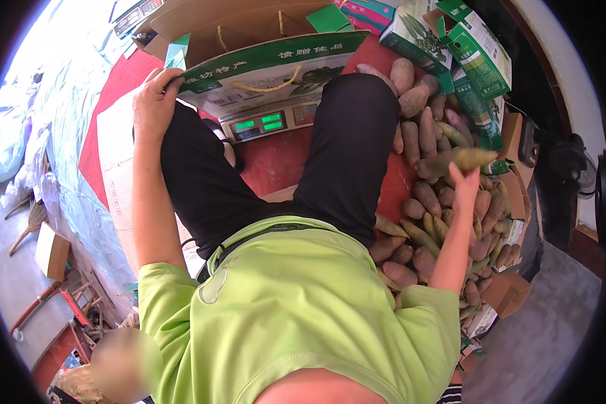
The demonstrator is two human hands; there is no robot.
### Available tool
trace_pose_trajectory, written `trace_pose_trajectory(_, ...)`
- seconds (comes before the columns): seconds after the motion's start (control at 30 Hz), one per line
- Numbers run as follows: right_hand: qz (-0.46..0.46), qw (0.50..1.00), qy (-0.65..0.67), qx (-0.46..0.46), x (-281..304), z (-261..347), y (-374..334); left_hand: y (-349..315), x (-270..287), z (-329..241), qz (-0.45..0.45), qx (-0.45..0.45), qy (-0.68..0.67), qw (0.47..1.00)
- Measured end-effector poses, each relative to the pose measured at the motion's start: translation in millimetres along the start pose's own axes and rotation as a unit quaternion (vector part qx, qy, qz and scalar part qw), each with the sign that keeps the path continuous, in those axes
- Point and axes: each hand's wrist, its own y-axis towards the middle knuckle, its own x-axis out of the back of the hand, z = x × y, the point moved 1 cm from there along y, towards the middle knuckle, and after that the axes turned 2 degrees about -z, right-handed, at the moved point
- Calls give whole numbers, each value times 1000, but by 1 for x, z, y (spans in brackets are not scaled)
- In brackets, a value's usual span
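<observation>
My right hand reaches over the pile at my right and grips a long radish, earthy brown with a yellow-green end, slightly smeared by motion. Under and around it lies a heap of similar radishes, brownish and some greenish. My left hand is closed on the near left corner of an open green-and-white carton with yellow cord handles. That carton stands on a digital scale with lit green displays, just beyond my knees. What lies inside the carton is hidden by its near wall.
Several green gift cartons are stacked at the far right, beside the radishes. A black fan stands right of them. Red sheeting covers the ground between my legs. At left are blue plastic sheeting, a small brown box and a hand broom.
</observation>
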Motion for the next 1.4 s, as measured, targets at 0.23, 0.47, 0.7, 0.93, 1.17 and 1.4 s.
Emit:
trace_pose_trajectory(0.23,124,957,80,252,-132,187,42,2,0,1,6,-10,20,1000)
trace_pose_trajectory(0.47,322,909,115,239,-253,257,44,1,2,3,-16,-37,15,999)
trace_pose_trajectory(0.7,376,789,-302,381,-341,215,51,1,2,5,-1,-20,28,999)
trace_pose_trajectory(0.93,432,849,-175,248,-332,217,66,2,2,8,5,-19,2,1000)
trace_pose_trajectory(1.17,325,918,-30,226,-205,160,66,2,-6,17,-18,-59,-54,997)
trace_pose_trajectory(1.4,94,977,-161,108,-52,-28,33,4,-2,26,-18,-53,-22,998)
